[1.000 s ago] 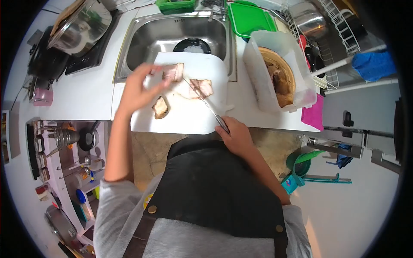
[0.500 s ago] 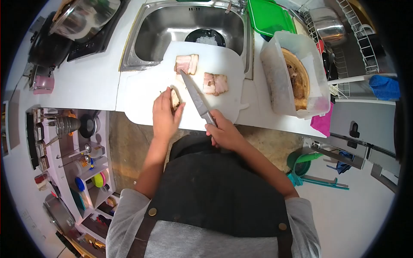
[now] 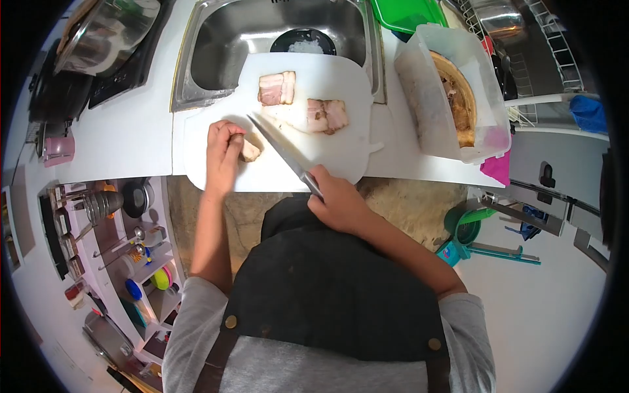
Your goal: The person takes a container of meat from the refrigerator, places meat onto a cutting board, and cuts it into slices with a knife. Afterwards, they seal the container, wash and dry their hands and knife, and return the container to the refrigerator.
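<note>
My left hand (image 3: pixel 221 149) has its fingers curled on a small chunk of pork belly (image 3: pixel 249 152) at the left of the white cutting board (image 3: pixel 314 152). A kitchen knife (image 3: pixel 280 149) is gripped by the handle in my right hand (image 3: pixel 336 200), near the board's front edge. Its blade slants up and left over the board, the tip a little right of and above the chunk. Farther back lie pork belly slices (image 3: pixel 276 88), with more slices (image 3: pixel 327 116) to their right.
The board overlaps the front of a steel sink (image 3: pixel 226 49), where a black dish (image 3: pixel 283 44) holds something white. Right of the board stands a translucent plastic bin (image 3: pixel 419 124) with a large piece of meat (image 3: pixel 458 108) inside. A pot (image 3: pixel 111 39) stands at the left.
The knife tip has come away from the back slices, toward the left and nearer me. My left hand has shifted left with the chunk, its fingers now more curled. The view has shifted slightly.
</note>
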A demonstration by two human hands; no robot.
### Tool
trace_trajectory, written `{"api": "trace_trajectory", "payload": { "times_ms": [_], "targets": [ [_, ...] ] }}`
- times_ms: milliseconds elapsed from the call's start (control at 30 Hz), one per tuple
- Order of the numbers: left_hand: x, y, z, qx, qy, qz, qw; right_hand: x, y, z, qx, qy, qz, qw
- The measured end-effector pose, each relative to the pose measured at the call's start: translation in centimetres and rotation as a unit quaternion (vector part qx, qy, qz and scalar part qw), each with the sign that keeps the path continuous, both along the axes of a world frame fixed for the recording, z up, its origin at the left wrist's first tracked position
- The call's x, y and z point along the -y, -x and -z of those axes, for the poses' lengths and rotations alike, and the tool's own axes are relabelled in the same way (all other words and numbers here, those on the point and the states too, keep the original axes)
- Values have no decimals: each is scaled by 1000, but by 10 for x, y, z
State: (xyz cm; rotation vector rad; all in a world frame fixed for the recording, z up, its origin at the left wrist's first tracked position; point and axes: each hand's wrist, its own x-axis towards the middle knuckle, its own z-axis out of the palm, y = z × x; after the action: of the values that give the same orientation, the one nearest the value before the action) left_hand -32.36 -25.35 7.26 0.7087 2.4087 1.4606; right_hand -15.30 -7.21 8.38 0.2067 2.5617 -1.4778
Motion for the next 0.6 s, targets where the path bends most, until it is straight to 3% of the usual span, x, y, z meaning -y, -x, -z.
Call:
{"api": "trace_trajectory", "payload": {
  "times_ms": [67,133,300,433,500,600],
  "targets": [
    [-4,-17,13,-144,-5,-44,989,10,4,-9,35,-60,6,998],
    [-10,-37,20,-111,-76,-106,985,16,4,-23,50,-90,-7,995],
    [-11,-61,31,-234,-20,-162,958,26,-3,-40,64,-159,-42,984],
    [-15,-66,39,-244,-5,-208,947,27,-13,-43,55,-200,-70,976],
    [-17,-64,36,-224,-53,-210,950,24,-17,-48,38,-229,-76,970],
    [-17,-61,36,-203,-81,-201,955,16,-15,-64,150,-213,-101,960]
  ]
}}
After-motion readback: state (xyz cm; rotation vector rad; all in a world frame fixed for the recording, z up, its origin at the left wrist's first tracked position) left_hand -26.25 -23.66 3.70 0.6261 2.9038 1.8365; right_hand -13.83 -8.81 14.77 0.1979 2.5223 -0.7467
